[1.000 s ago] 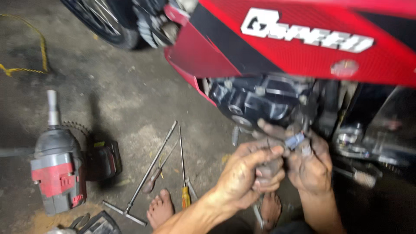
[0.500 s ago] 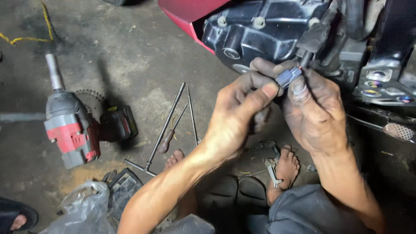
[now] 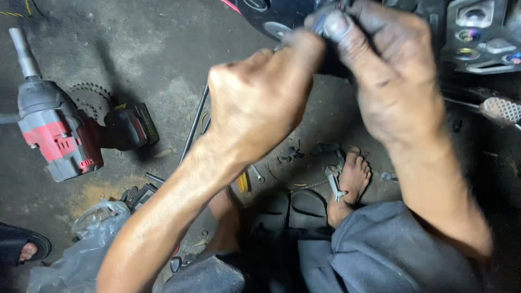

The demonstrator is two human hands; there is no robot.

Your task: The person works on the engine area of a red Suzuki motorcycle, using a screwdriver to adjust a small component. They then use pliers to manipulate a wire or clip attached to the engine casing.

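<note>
Head view: the concrete floor (image 3: 135, 49) fills most of the frame, stained and gritty, with the dark engine casing (image 3: 271, 19) of a motorcycle along the top edge. The person's left hand (image 3: 260, 103) is curled into a loose fist, knuckles up, its fingertips pressed against something at the casing. The right hand (image 3: 391, 76) is closed beside it, thumb and forefinger pinching a small bluish-grey part (image 3: 320, 23) just under the casing; the part is blurred and mostly hidden, so its shape cannot be told. The two hands touch at the fingertips. On the left lies a grey and red cordless impact wrench (image 3: 54, 135), socket end pointing up, with a toothed sprocket (image 3: 89, 100) half hidden behind it. A crumpled clear plastic bag (image 3: 87, 239) lies at lower left. A long steel T-handle wrench (image 3: 194, 126) runs under the left wrist. The person's bare foot (image 3: 350, 184) rests on a sandal near scattered small bolts (image 3: 293, 154).
</note>
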